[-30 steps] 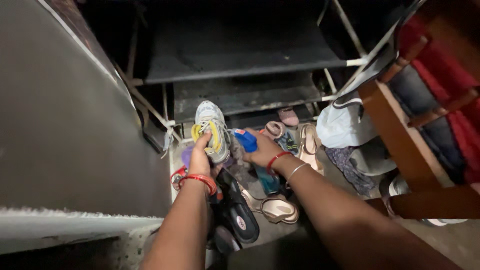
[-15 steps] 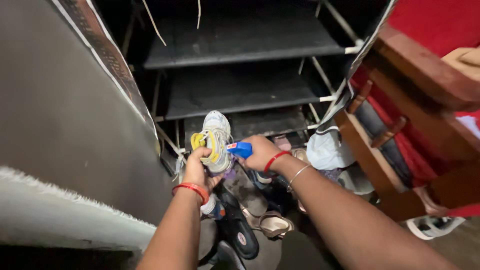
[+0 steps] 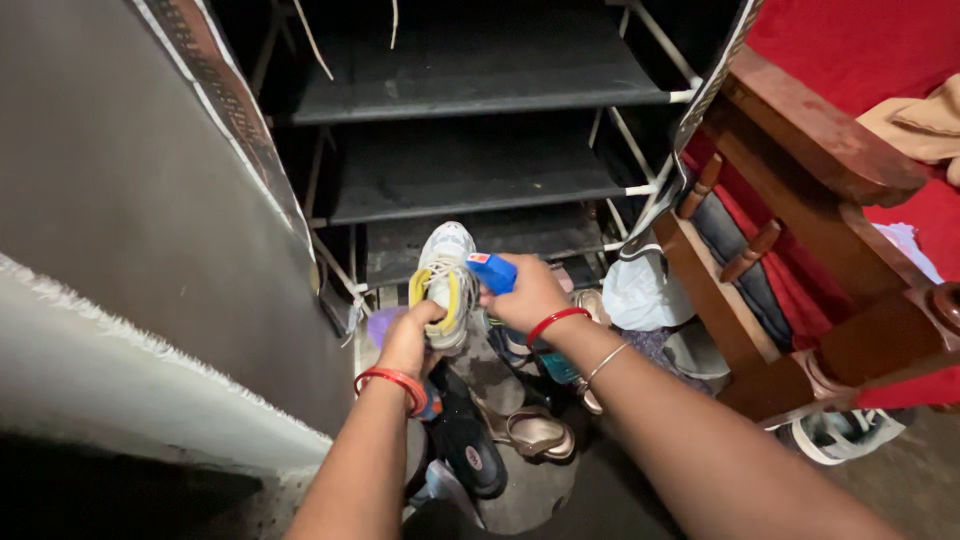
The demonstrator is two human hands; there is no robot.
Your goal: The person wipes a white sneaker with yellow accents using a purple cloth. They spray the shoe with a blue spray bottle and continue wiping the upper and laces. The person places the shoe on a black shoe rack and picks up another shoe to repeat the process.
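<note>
The dark shoe rack fills the upper middle of the view, its fabric shelves bare; to the right of the rack stands a wooden bed frame with red bedding, and to its left a grey wall. Since a moment ago the view has tipped up and the rack sits lower and nearer; the sneaker has risen slightly towards the rack's lowest shelf, and both hands have closed in on it, so the handling of the shoe looks well under way rather than finished.

Below the rack a heap of footwear covers the floor: a tan sandal, a black slipper and others too dim to tell apart; a white bag lies to the rack's lower right.

The sneaker is white with grey panels, yellow trim and pale laces, toe pointing up at the rack, held just in front of its bottom shelf; the left hand has its fingers clamped on the heel end; the right hand has its fingers wrapped round a small blue object with a red patch, pressed against the sneaker's side.
</note>
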